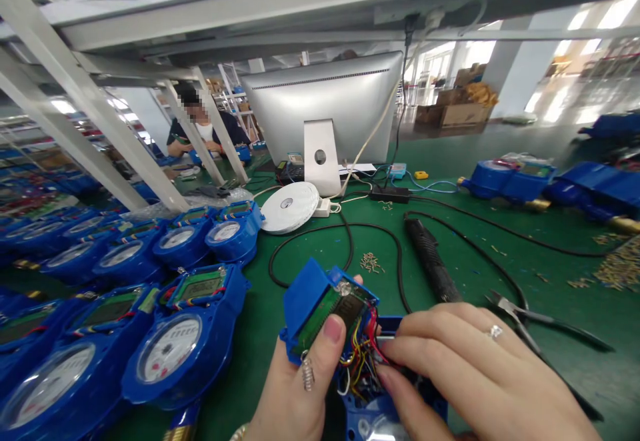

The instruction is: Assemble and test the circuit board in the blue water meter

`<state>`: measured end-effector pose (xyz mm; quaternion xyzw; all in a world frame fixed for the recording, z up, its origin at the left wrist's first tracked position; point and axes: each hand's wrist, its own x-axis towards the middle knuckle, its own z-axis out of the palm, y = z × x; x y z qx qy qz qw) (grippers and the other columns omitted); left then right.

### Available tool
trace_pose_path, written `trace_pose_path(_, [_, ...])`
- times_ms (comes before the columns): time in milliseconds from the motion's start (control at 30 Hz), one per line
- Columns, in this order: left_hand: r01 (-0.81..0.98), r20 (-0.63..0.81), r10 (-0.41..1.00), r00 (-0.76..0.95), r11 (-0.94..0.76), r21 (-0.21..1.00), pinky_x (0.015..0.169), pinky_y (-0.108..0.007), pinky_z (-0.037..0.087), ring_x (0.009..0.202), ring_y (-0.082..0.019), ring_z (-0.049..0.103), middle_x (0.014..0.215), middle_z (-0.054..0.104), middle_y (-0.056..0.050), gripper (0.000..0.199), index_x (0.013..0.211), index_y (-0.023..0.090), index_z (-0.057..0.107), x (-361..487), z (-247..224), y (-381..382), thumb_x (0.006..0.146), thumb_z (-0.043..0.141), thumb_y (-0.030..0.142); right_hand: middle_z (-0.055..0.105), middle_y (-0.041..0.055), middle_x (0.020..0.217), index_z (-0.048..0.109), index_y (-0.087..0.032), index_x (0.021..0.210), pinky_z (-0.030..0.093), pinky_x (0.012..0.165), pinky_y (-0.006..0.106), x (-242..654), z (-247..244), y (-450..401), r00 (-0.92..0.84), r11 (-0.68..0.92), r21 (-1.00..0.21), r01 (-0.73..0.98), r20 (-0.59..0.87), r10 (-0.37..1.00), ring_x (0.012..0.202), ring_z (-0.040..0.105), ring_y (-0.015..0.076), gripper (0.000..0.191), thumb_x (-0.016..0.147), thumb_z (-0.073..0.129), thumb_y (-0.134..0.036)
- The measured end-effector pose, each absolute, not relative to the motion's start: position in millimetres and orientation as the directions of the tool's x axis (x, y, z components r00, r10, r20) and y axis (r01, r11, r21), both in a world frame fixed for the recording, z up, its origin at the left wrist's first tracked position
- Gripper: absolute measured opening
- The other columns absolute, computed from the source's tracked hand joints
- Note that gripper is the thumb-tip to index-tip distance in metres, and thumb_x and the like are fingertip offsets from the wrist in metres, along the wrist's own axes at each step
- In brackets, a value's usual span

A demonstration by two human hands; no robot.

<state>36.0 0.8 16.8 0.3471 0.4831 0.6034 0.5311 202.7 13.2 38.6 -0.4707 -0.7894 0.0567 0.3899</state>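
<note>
My left hand [293, 387] is closed around a green circuit board with a small display [345, 309] and a blue plastic cover [306, 294]. The thumb presses on the board's face, and a small coil spring [307, 374] hangs beside it. Red, yellow, black and white wires [361, 354] run from the board down into a blue water meter housing [356, 422] below. My right hand [475, 367] reaches over the housing from the right, thumb and fingers pinched at the wires. Its fingertips partly hide what they grip. The lower housing is cut off by the frame.
Several blue water meters [185, 334] stand in rows at left. A black electric screwdriver [430, 261], pliers [520, 311] and loose screws [370, 262] lie on the green table. Behind are a white reel [290, 207], cables and a monitor [330, 107]. Another person [205, 127] sits beyond.
</note>
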Motion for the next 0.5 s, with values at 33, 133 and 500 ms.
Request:
trace_pose_path(33, [-0.293,-0.082,0.973,-0.217,0.015,0.956,0.091,-0.029,0.051,0.109,-0.025,0.06,0.11,0.07,-0.003,0.036,0.106,0.022,0.069,36,18,1,0.077,0.069,0.044,0.066,0.0053,0.073,0.07,-0.022,0.084,0.053,0.063,0.028,202,38,16,-0.245,0.534,-0.492,0.687,0.535,0.809,0.074,0.063,0.0215,0.025,0.078,0.063,-0.045])
trace_pose_path(133, [-0.251,-0.06,0.961,-0.271,-0.01,0.968,0.09,-0.029,0.051,0.109,-0.027,0.061,0.106,0.072,-0.003,0.038,0.104,0.022,0.071,36,19,1,0.074,0.071,0.047,0.064,0.004,0.067,0.07,-0.021,0.078,0.052,0.059,0.026,201,42,19,-0.227,0.482,-0.588,0.649,0.454,0.861,0.069,0.061,0.0198,0.025,0.077,0.063,-0.045])
trace_pose_path(500, [-0.332,-0.136,0.97,-0.201,0.064,0.941,0.099,-0.037,0.047,0.11,-0.031,0.061,0.104,0.073,-0.005,0.045,0.114,0.022,0.066,30,8,-1,0.071,0.076,0.032,0.055,-0.0027,0.063,0.058,-0.019,0.067,0.035,0.05,0.019,210,75,15,-0.282,0.119,-0.859,0.498,-0.03,0.959,0.056,0.047,0.0101,0.012,0.073,0.049,-0.02])
